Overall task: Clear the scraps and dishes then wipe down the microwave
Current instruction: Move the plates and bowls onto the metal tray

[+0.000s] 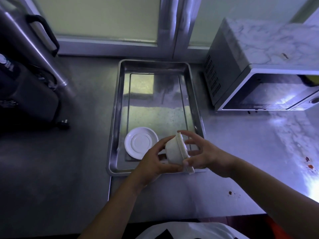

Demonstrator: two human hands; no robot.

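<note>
Centrally: one stack of white bowls (176,150), nested, tipped on its side with the rims facing right, held in the air over the near right corner of a metal tray (114,118). Left hand (155,163): fingers curled round the base and underside of the stack. Right hand (202,152): fingers spread and bent over the rims, thumb pressed to the lower edge, so both hands hold the stack between them. Tray: rectangular, shiny, shallow, lying flat on a steel counter (60,169) with its long side running away from the person. One white saucer (140,143): upright, resting in the near left corner of the tray, just beside the left hand and apart from the bowls. Microwave (241,54): on the counter to the right of the tray, vented side panel towards the tray, marbled top, front turned to the near right; whether its door is open cannot be told. Red spots (309,165): a few on the counter near the right edge, well apart from the tray. Dark appliance (25,94): far left on the counter, with a plug (63,124) lying by its foot. Window frame (174,23): behind the tray.
</note>
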